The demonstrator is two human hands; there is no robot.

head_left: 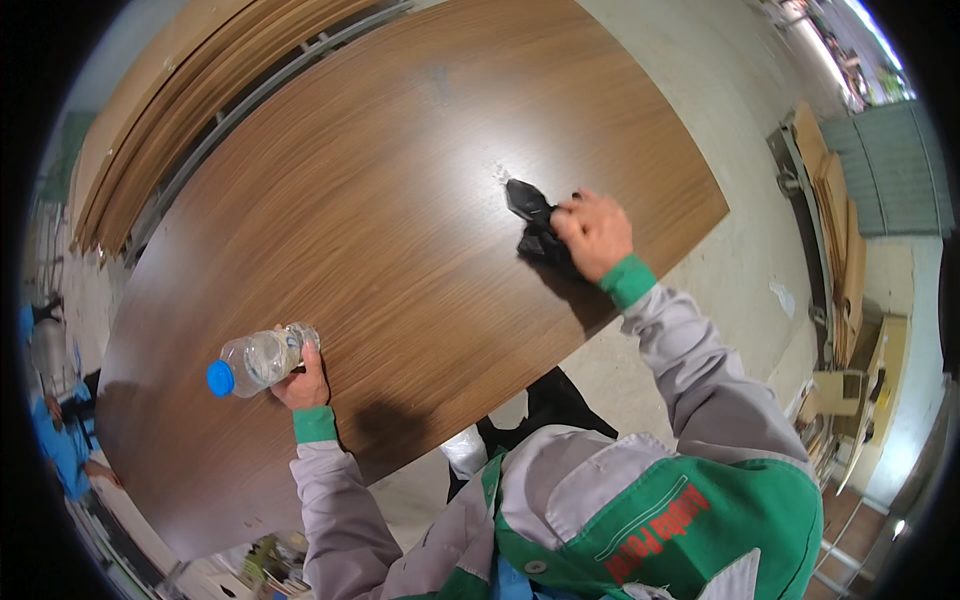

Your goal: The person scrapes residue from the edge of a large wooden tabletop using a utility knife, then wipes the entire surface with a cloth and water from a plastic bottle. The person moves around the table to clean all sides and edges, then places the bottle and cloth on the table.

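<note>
A black cloth (pixel 535 225) is pressed onto a large wood-grain board (pixel 380 240) by the right hand (pixel 594 233), whose fingers are curled down over the cloth's near end. The cloth is seen at about ten o'clock from that hand, its free corner sticking out toward a small pale smear (pixel 500 174) on the board, which lies just beyond it at eleven o'clock.

A clear plastic bottle (pixel 258 359) with a blue cap (pixel 220 378) is gripped by the left hand (pixel 303 380), the fingers wrapped around its body. The bottle is held on its side, the cap pointing toward nine o'clock, over the near edge of the board. The bottle and the cloth are well apart: the cloth lies at about two o'clock from the left hand.

Both sleeves are grey with green cuffs. More wooden boards (pixel 150 120) are stacked at eleven o'clock, beyond the far edge of the board being worked on. A person in blue (pixel 60 440) is seen at nine o'clock, near the rim of the view.
</note>
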